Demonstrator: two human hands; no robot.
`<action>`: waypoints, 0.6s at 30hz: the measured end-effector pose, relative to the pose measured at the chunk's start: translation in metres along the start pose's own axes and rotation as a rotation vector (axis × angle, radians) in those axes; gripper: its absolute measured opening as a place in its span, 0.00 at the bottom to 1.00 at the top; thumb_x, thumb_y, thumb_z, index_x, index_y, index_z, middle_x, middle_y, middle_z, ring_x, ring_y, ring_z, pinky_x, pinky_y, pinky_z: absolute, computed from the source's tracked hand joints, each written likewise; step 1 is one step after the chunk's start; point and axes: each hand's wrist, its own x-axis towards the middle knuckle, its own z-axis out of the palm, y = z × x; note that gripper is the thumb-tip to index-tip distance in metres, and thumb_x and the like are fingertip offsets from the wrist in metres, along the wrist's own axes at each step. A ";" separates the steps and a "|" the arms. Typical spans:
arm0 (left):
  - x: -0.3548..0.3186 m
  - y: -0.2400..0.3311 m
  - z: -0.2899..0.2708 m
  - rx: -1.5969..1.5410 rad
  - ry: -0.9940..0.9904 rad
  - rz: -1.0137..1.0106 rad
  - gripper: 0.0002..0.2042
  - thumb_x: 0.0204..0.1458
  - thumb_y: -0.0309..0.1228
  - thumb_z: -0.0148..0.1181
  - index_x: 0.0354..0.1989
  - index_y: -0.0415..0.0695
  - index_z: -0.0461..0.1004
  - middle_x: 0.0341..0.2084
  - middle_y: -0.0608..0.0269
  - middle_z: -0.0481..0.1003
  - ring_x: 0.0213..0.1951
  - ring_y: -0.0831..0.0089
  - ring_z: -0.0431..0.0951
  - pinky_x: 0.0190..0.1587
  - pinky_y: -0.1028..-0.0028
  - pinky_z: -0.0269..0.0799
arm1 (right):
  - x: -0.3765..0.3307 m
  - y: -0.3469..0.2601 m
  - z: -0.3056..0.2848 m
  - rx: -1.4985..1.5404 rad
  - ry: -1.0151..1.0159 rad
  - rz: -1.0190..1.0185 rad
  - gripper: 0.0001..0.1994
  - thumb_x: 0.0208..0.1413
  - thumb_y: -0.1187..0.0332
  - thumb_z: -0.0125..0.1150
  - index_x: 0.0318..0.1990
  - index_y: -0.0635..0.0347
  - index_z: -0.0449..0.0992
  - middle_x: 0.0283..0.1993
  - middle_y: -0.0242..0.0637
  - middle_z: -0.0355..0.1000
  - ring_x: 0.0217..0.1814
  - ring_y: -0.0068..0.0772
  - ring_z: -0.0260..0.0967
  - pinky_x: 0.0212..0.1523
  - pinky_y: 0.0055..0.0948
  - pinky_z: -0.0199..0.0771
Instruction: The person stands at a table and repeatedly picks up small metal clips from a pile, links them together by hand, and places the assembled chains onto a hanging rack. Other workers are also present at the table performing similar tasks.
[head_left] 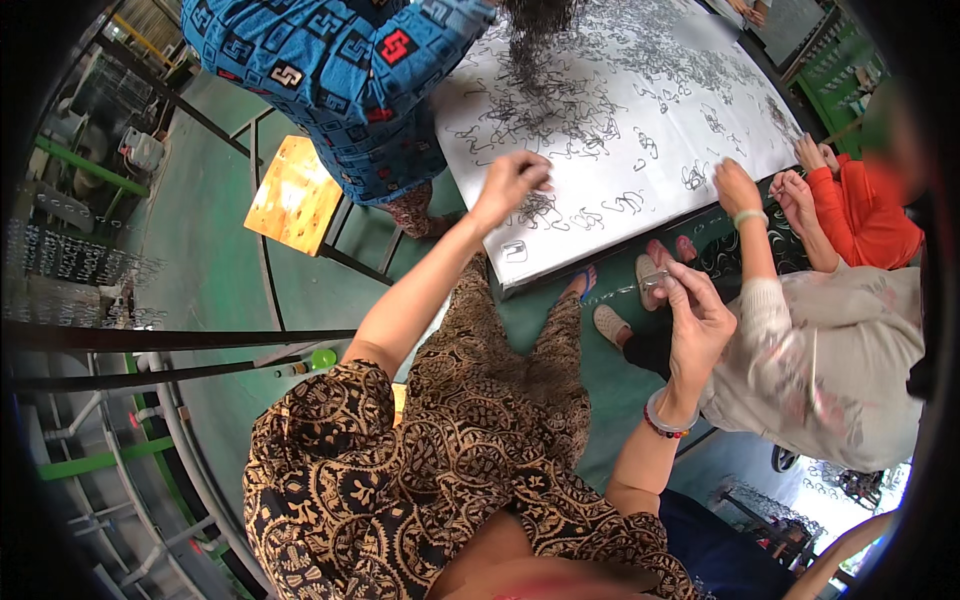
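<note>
My left hand (pixel 513 188) is over the near left part of the white table (pixel 650 205), its fingers curled together. Whatever it may hold is hidden or too small to make out. Several small, dark, curved wire hooks (pixel 540 211) lie under and beside it. My right hand (pixel 697 322), with bracelets at the wrist, is raised off the table's near edge. Its thumb and fingers pinch a small shiny metal piece (pixel 657 281) whose exact kind I cannot tell. Thin, glinting wire bits (pixel 612 295) show to its left, but whether they join it is unclear.
A tangled pile of hooks (pixel 560 110) covers the table's far left part. A person in a blue patterned shirt (pixel 330 75) leans over it. On the right, people in grey (pixel 840 350) and orange (pixel 865 215) work close by. A wooden stool (pixel 292 197) and metal bars (pixel 180 340) are left.
</note>
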 end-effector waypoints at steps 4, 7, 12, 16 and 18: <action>-0.054 0.041 0.048 -0.255 -0.252 0.134 0.09 0.57 0.27 0.56 0.38 0.32 0.73 0.29 0.56 0.78 0.34 0.75 0.79 0.39 0.77 0.75 | -0.009 0.011 0.001 -0.032 0.050 0.137 0.08 0.52 0.82 0.61 0.40 0.69 0.79 0.37 0.38 0.76 0.32 0.21 0.72 0.34 0.18 0.74; -0.084 0.065 0.072 -0.300 -0.360 0.067 0.08 0.56 0.28 0.59 0.38 0.36 0.74 0.34 0.60 0.78 0.35 0.76 0.77 0.42 0.77 0.74 | -0.012 0.014 0.003 -0.026 0.075 0.150 0.07 0.52 0.82 0.61 0.39 0.70 0.79 0.37 0.37 0.76 0.32 0.21 0.73 0.35 0.19 0.75; -0.089 0.074 0.091 0.002 -0.219 0.456 0.06 0.53 0.27 0.62 0.36 0.40 0.76 0.37 0.62 0.74 0.40 0.74 0.75 0.41 0.74 0.73 | -0.015 0.015 0.009 0.092 0.144 0.100 0.06 0.52 0.83 0.61 0.38 0.71 0.78 0.36 0.37 0.76 0.32 0.21 0.72 0.35 0.20 0.77; -0.094 0.068 0.100 0.045 -0.122 0.458 0.05 0.52 0.26 0.62 0.35 0.40 0.76 0.38 0.61 0.73 0.42 0.71 0.75 0.43 0.73 0.72 | -0.016 0.014 0.013 0.106 0.155 0.042 0.06 0.52 0.84 0.60 0.37 0.71 0.78 0.37 0.38 0.75 0.33 0.22 0.72 0.36 0.20 0.76; -0.098 0.066 0.102 0.015 -0.087 0.448 0.05 0.52 0.25 0.61 0.35 0.39 0.75 0.38 0.60 0.74 0.42 0.71 0.75 0.44 0.72 0.72 | -0.017 0.012 0.016 0.085 0.139 -0.014 0.05 0.52 0.85 0.60 0.36 0.71 0.77 0.38 0.38 0.74 0.34 0.22 0.72 0.36 0.20 0.76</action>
